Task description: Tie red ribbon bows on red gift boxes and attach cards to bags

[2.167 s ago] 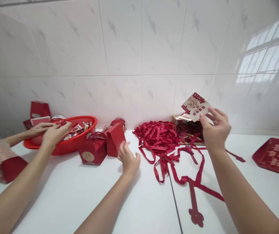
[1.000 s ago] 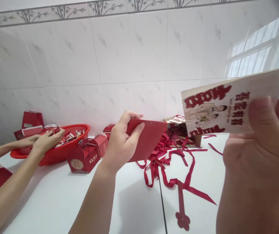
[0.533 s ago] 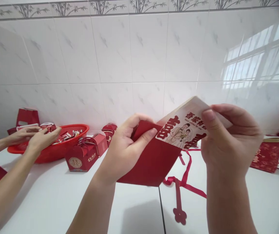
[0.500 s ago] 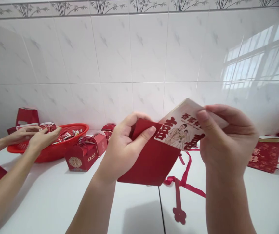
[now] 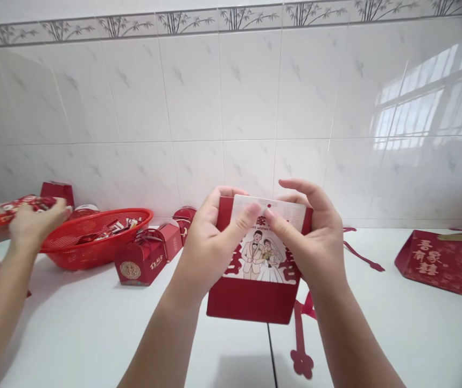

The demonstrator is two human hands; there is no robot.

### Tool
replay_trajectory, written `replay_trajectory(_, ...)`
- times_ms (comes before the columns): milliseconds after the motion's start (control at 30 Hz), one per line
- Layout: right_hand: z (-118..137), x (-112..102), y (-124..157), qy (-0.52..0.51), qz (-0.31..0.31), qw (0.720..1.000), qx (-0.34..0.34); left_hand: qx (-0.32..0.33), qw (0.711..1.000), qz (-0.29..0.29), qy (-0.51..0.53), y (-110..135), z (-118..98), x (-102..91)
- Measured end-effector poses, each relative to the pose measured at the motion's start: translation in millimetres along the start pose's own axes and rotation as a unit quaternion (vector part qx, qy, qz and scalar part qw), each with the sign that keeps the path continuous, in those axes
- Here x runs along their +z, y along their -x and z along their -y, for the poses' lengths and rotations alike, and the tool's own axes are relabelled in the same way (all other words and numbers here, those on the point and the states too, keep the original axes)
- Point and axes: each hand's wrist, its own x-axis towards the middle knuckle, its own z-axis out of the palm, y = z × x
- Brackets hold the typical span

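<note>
Above the table I hold a flat red gift box (image 5: 251, 303) upright between both hands. A white card (image 5: 264, 260) printed with a bride and groom and red characters lies against its front, covering the upper part. My left hand (image 5: 204, 240) grips the left edge, its thumb pressed on the card and its fingers behind. On the right side, my right hand (image 5: 317, 245) has its thumb on the card near a small red dot at the top; its index finger is raised and other fingers are partly hidden behind. Below lies a red strap with a flower-shaped end (image 5: 302, 362).
A red plastic basket (image 5: 93, 253) of wrapped sweets stands left. Small red gift boxes (image 5: 140, 261) sit beside it. A co-worker's hands (image 5: 33, 221) hold a red packet at far left. Another red box (image 5: 436, 261) is at right. The tiled wall (image 5: 247, 108) rises behind the table.
The card has swung from a tilt at the upper right to lie upright against the red box. My right hand moved left onto it. The co-worker's hands moved left, away from the basket.
</note>
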Motion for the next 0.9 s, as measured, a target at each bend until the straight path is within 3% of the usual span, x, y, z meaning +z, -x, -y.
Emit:
replay_trajectory(400,0.1,-0.7,1.8,0.012,-0.005,0.999,-0.037,0.033,0.999,0.019,-0.036,4.3,-6.0,0.6)
replay_trajectory(900,1.5,-3.7,0.8,0.027,-0.019,0.999,-0.041,0.046,0.996,-0.016,-0.076,4.2,-3.9,4.4)
